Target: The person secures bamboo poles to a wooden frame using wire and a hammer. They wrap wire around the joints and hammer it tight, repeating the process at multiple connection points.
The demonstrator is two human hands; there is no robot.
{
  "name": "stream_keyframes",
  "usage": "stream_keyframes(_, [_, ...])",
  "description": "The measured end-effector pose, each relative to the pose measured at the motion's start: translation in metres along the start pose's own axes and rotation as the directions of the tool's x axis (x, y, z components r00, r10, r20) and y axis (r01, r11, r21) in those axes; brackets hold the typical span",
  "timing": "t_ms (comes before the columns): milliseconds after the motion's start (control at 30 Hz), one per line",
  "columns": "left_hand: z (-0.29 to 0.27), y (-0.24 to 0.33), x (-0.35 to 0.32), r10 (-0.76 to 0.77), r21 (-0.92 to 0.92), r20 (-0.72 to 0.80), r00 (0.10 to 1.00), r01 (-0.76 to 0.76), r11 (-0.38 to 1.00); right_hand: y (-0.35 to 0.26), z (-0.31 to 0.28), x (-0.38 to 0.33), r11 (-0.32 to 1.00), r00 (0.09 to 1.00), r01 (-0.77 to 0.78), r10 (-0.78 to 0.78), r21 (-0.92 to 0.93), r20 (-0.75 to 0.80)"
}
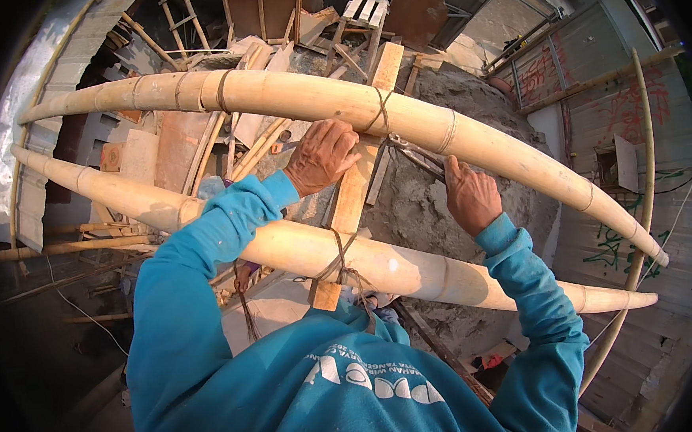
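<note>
My right hand is closed round the handles of metal pincers. Their jaws meet a wire tie that binds the far bamboo pole to a wooden beam. Just under that pole my left hand is closed, its fingers curled beside the beam. What it grips, if anything, is hidden. The near bamboo pole crosses below my forearms. More wire lashes it to the beam's near end, with loose ends hanging down.
Far below, grey sand is heaped, and a wooden stool stands among loose boards. A thin bamboo pole stands at the right, by corrugated metal sheets. More metal roofing edges the left. Below the near pole, another person's hand holds a bundle of wires.
</note>
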State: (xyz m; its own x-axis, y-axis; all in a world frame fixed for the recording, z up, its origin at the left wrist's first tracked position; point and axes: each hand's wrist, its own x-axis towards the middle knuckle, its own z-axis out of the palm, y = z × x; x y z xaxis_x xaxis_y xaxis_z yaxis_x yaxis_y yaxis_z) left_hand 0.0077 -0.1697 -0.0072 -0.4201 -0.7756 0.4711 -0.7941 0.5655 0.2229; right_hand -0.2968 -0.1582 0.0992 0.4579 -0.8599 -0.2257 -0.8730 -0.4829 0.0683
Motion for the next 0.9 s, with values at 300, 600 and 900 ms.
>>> stream_keyframes(300, [0.045,-0.006,0.011,-0.416,-0.451,0.824,0.384,0.889,-0.074,-0.003,0.009,-0.002,0.997,0.995,0.036,-0.029,0.068,-0.093])
stream_keyframes(600, [0.052,0.000,0.002,-0.314,-0.633,0.772,0.553,0.627,-0.453,-0.009,0.026,-0.011,0.987,0.984,0.007,0.022,0.163,-0.175])
stream_keyframes(900, [0.054,0.000,0.016,-0.168,-0.424,0.901,0.401,0.728,-0.538,-0.015,0.029,-0.008,0.977,0.976,-0.007,0.054,0.214,-0.212])
